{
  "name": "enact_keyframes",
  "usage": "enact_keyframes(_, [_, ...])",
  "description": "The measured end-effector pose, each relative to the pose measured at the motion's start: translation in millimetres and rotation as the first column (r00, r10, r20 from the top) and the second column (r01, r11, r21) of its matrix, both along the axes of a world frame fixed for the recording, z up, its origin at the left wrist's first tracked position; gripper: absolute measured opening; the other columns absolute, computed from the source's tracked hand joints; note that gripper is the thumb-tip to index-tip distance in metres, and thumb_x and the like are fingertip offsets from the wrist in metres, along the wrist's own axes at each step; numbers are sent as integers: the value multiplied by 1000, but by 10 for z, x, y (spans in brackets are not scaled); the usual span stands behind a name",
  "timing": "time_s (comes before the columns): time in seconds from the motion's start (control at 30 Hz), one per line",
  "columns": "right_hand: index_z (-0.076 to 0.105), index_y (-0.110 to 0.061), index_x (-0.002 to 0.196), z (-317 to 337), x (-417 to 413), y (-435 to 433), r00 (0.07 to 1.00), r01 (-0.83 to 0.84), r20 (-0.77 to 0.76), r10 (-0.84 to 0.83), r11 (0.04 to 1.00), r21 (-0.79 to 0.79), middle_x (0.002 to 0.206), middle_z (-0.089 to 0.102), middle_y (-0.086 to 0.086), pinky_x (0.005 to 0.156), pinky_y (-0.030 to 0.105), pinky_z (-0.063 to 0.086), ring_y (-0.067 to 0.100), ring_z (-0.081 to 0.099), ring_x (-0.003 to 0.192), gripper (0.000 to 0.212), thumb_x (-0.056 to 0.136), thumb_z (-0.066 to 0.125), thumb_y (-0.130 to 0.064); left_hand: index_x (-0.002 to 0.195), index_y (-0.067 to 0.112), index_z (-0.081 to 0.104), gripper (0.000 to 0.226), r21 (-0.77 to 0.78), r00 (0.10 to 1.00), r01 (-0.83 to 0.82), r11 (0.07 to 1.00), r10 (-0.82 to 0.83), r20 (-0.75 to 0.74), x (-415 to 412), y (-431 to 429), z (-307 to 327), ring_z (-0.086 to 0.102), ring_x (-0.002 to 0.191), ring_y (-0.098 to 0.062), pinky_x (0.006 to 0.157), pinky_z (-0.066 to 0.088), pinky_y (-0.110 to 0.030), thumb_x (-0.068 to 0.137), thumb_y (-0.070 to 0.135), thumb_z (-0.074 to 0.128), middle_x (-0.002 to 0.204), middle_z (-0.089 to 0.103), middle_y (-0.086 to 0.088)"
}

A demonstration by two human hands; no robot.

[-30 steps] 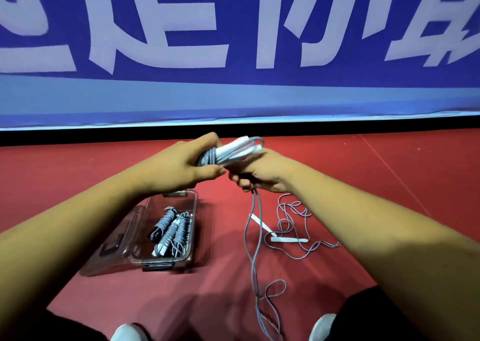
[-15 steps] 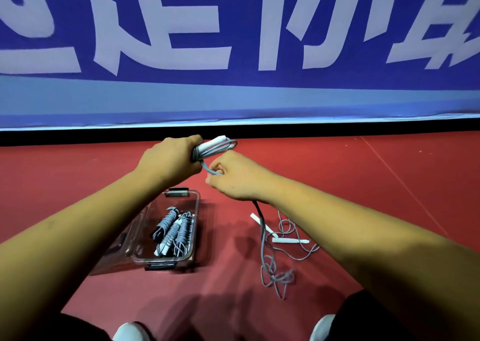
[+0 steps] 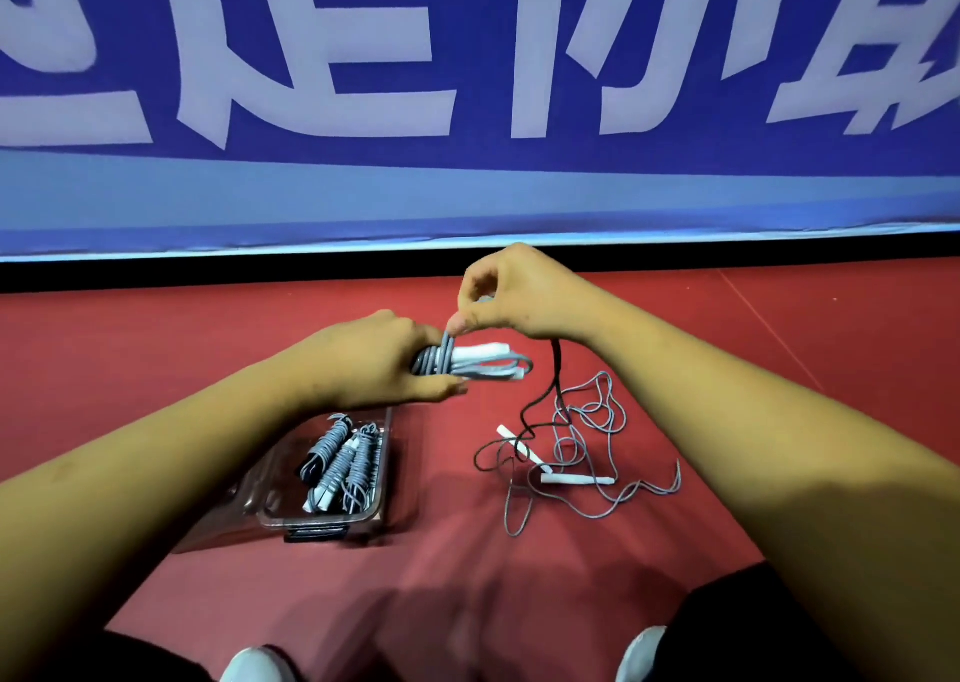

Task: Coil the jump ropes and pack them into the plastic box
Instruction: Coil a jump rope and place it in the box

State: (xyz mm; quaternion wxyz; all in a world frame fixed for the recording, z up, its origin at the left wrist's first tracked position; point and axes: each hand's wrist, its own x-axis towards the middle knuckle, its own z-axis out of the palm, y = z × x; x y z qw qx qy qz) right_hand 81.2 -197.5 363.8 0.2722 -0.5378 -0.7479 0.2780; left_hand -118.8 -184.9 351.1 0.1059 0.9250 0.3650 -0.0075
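Grey cord, white handles: partly coiled jump rope [image 3: 480,362], held in the air above the red floor [image 3: 727,359], between the two hands. The left hand [image 3: 374,364] has its fingers [image 3: 441,385] clenched round the bundle's near end, and the two handles stick out to the right. The right hand [image 3: 524,292] sits just above, its fingertips [image 3: 460,324] pinching the cord where it crosses the bundle. The rest of this rope hangs from under the right hand down to the floor.

Plastic box [image 3: 322,519]: clear, lid off, on the floor below the left forearm, with a dark latch on its near end. It holds coiled ropes [image 3: 340,460] lying side by side; the exact count cannot be told. A clear lid [image 3: 223,505] lies against the box's left side.

Loose jump rope [image 3: 576,480]: uncoiled on the floor to the right of the box and apart from it, its cord in tangled loops and both white handles lying flat.

Blue banner [image 3: 467,188] with large white characters stands along the far edge of the floor.

White shoes [image 3: 254,666] and dark trouser legs show at the bottom edge.
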Motion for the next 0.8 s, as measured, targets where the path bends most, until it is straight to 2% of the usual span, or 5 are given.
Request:
enact_keyframes(0.1, [71,-15,75,-58,93,43,989,-5,-147,-9,995,-101,66,64,-5,59,18,39,4,50,60,12,81,77,-25,89,28,53,24,25,988,48,999,-51,143,-19,12,50,45,50,-6,54,28,-32,87,50,63,54,48,3])
enact_keyframes(0.23, [68,-11,76,-277,87,75,894,-78,-445,-57,957,-278,67,62,5,53,23,42,14,53,57,20,87,59,4,122,29,39,44,-141,941,75,987,-23,337,-43,-21,122,37,47,-12,49,29,-26,90,35,67,55,50,-5])
enact_keyframes(0.37, [64,-9,82,-451,-82,16,762,-199,-642,-90,910,-364,63,53,8,52,25,35,16,46,56,26,90,45,7,120,31,50,28,-235,912,125,964,-18,411,-101,14,130,50,53,-5,53,37,-14,96,24,61,64,57,13])
enact_keyframes(0.53, [61,-10,99,-487,-208,-15,786,-181,-602,-141,878,-443,60,50,2,60,30,38,16,46,58,19,94,45,-1,96,25,48,13,-392,869,38,919,163,467,-113,78,123,39,51,-14,46,34,-22,96,26,61,68,59,1])
enact_keyframes(0.8, [58,-5,91,-403,-320,-181,956,-39,-285,-70,932,-359,56,38,0,45,20,30,8,32,42,28,104,41,-24,97,19,44,24,-120,872,-261,958,287,396,-272,269,143,50,51,-3,53,39,-27,92,28,66,73,63,0])
